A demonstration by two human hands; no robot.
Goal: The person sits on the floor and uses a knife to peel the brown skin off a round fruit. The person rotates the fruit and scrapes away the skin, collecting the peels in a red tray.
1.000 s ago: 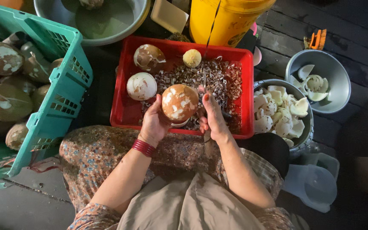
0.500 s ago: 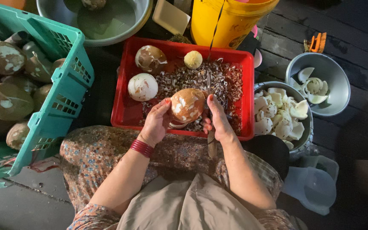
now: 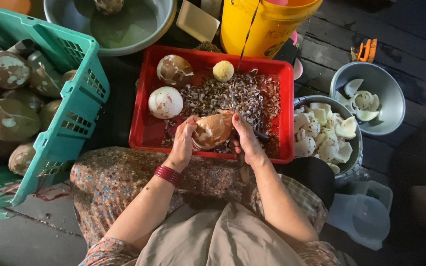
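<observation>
Both my hands hold a brown, partly peeled coconut [image 3: 215,130] over the near edge of a red tray [image 3: 146,129]. My left hand [image 3: 183,140] cups its left side. My right hand [image 3: 246,139] grips its right side, and a dark knife handle shows just below that hand. Brown shell shavings [image 3: 232,96] cover the tray's middle. At the tray's back lie two other peeled coconuts [image 3: 165,102] and a small yellowish ball [image 3: 223,71].
A green plastic crate [image 3: 75,113] of unpeeled coconuts stands at the left. At the right, two metal bowls [image 3: 388,93] hold white coconut pieces. A yellow bucket [image 3: 265,24] and a grey basin [image 3: 124,29] stand behind the tray. A clear plastic jug [image 3: 363,216] lies at lower right.
The coconut has turned in my hands and dropped lower toward the tray's near edge. Both hands shifted down with it.
</observation>
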